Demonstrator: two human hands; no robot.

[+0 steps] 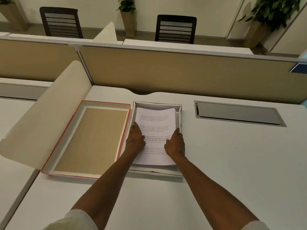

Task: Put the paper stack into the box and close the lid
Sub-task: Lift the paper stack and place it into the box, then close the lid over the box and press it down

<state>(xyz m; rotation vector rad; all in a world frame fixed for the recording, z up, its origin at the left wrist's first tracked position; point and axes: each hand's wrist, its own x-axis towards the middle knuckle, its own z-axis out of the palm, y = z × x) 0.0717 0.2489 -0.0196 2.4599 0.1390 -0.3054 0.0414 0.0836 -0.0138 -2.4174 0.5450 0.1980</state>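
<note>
Your left hand (135, 140) and right hand (176, 143) rest flat, holding nothing, on the paper stack (156, 123); press it level inside the box (180, 117), then fetch the lid (86, 138).

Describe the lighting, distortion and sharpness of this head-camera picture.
Head view: dim, warm indoor light; wide-angle lens bends the partition and desk edges. Print on the paper stack is sharp at centre, with the box and both hands clear; far plants look soft.

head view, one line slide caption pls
Both hands press the paper stack into the open box, lid alongside.
</note>
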